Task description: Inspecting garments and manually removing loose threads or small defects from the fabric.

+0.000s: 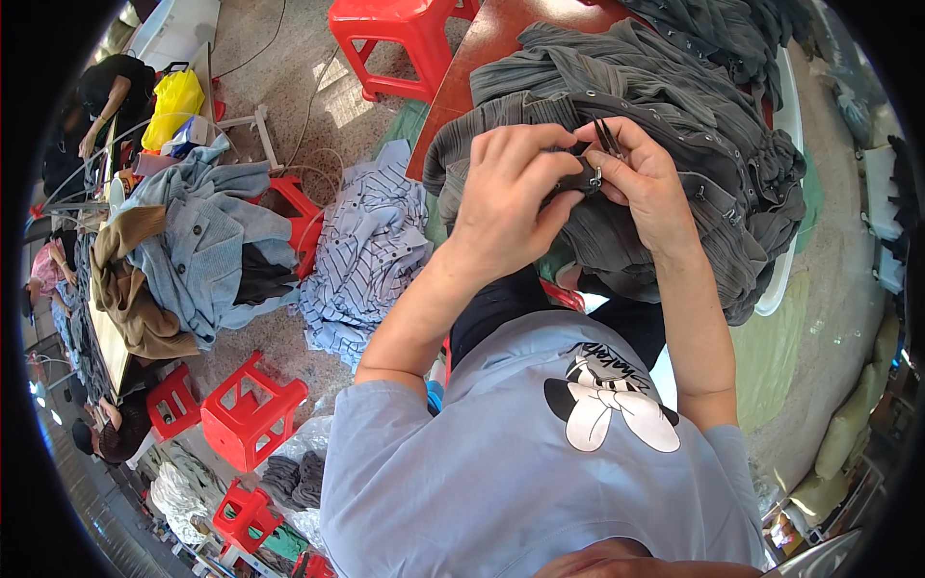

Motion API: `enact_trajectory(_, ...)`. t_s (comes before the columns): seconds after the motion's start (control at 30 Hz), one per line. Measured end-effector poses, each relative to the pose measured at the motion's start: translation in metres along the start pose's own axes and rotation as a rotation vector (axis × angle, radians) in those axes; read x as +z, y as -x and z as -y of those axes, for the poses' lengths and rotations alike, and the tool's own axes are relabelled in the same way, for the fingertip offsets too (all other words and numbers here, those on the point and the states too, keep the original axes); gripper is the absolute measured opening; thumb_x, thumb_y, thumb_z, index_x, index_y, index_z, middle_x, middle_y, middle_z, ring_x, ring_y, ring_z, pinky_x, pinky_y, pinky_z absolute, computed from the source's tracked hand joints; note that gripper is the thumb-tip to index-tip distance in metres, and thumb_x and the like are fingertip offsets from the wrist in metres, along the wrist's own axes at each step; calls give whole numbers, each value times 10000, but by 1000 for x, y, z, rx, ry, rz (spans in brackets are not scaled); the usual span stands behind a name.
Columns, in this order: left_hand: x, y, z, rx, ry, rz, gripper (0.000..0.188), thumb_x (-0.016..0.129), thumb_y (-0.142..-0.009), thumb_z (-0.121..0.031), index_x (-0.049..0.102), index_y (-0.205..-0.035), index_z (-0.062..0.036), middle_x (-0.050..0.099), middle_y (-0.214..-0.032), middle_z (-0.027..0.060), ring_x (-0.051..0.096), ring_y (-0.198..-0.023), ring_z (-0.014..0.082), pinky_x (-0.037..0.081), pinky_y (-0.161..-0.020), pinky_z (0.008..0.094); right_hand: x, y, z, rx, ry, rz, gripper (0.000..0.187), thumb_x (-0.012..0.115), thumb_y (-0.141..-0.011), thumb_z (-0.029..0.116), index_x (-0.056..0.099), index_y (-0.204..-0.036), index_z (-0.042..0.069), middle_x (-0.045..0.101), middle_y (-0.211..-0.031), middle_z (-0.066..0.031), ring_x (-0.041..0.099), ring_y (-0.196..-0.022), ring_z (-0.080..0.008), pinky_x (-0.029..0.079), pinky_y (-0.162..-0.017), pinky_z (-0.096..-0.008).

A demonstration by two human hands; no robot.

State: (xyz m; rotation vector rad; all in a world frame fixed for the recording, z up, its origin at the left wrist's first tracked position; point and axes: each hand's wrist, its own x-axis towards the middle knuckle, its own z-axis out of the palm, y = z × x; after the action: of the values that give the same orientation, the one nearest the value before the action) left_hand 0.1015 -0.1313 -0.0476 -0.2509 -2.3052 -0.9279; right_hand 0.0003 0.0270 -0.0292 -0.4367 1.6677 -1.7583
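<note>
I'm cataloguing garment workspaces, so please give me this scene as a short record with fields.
Left hand: pinching dark grey fabric
Right hand: holding black pointed tool, apparently thread snips
Table: reddish-brown, bearing dark grey ribbed garments
Left of table: blue striped garments; light blue buttoned garment further left
Stools: red plastic, several

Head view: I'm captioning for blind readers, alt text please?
A person's left hand grips dark grey cloth; the right hand, close by, holds dark snips. Grey clothes are heaped on a reddish table; red stools stand left.
</note>
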Motion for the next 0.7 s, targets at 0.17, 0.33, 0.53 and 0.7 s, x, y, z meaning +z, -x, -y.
enact_trajectory(0.17,20,7,14,-5,138,-98,136,747,-741,-34,681,-854,-73,664,-905,13,624,-815,210,409,-814,341,-8,-4,-5,7,19,40,184,548,-961,28,602,-1137,19,555,-855,43,418,-675,8,342,-564,-165)
enact_trajectory(0.33,15,11,20,-375,533,18,44,676,-864,-20,696,-898,-1,668,-951,53,620,-888,146,434,-825,275,-5,-3,-6,-12,93,61,176,550,-964,32,602,-1132,16,563,-859,38,453,-700,-2,374,-587,-175)
enact_trajectory(0.53,15,12,28,-452,655,8,81,632,-924,-56,616,-926,24,663,-967,70,610,-906,129,485,-813,276,-5,-2,-5,5,115,52,181,555,-962,31,603,-1136,14,578,-884,29,466,-712,-8,381,-593,-179)
enact_trajectory(0.7,12,7,28,-647,1038,142,160,525,-1023,-141,535,-945,-2,678,-1090,101,593,-1014,116,482,-911,280,-8,2,2,-53,73,98,193,563,-966,38,601,-1154,12,586,-901,27,484,-732,-16,406,-607,-195)
